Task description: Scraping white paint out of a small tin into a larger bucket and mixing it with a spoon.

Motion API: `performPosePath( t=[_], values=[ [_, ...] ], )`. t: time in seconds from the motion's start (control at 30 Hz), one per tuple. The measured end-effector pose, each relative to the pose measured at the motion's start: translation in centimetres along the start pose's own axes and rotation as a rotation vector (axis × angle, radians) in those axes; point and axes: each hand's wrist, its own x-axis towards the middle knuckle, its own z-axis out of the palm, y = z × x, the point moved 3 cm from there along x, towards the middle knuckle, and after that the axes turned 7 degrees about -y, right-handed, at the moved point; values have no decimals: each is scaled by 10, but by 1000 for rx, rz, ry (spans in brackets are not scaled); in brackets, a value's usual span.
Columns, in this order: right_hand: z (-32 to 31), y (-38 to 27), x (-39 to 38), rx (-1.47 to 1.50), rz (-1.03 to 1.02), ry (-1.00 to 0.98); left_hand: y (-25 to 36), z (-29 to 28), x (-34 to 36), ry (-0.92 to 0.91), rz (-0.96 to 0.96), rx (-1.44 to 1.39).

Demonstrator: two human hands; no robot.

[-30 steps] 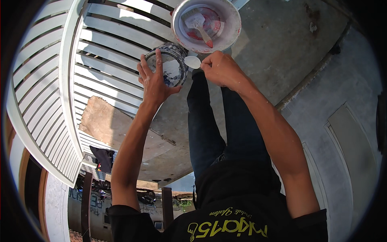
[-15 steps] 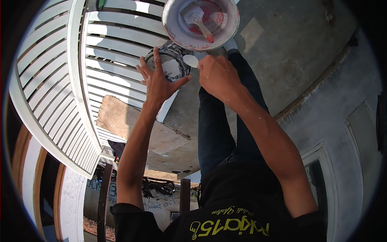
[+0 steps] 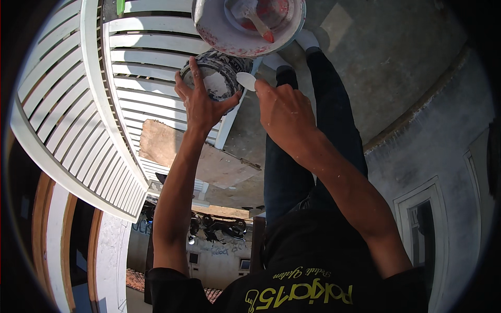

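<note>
A paint-smeared round can (image 3: 222, 86), dark with white patches on its top, stands on white slats. My left hand (image 3: 202, 107) spans it, with the fingers at its left rim and the thumb at its right, gripping it. My right hand (image 3: 286, 109) is closed around the handle of a spoon (image 3: 246, 81). The spoon's pale oval bowl points left and lies close to the can's right edge; whether they touch, I cannot tell. Most of the handle is hidden in my fist.
Beyond the can is a white bucket (image 3: 250, 50) with red stains, and a paintbrush (image 3: 258, 22) rests in it. A white slatted railing (image 3: 86, 120) curves along the left. A brown board (image 3: 156, 142) lies below the can, and a grey wall (image 3: 412, 156) runs at right.
My left hand has come from spread fingers over the can to a hold around its rim. The spoon stays beside the can in my right hand. The whole view has shifted somewhat.
</note>
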Motion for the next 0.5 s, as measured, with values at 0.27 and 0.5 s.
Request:
performPosePath(
  t=[0.27, 0.5],
  values=[
    [-5, -19, -2, -207, -90, 48, 0, 1, 1, -3, -9, -24],
    [-6, -12, -3, -182, -99, 81, -2, 4, 1, 10, -6, 12]
  ],
)
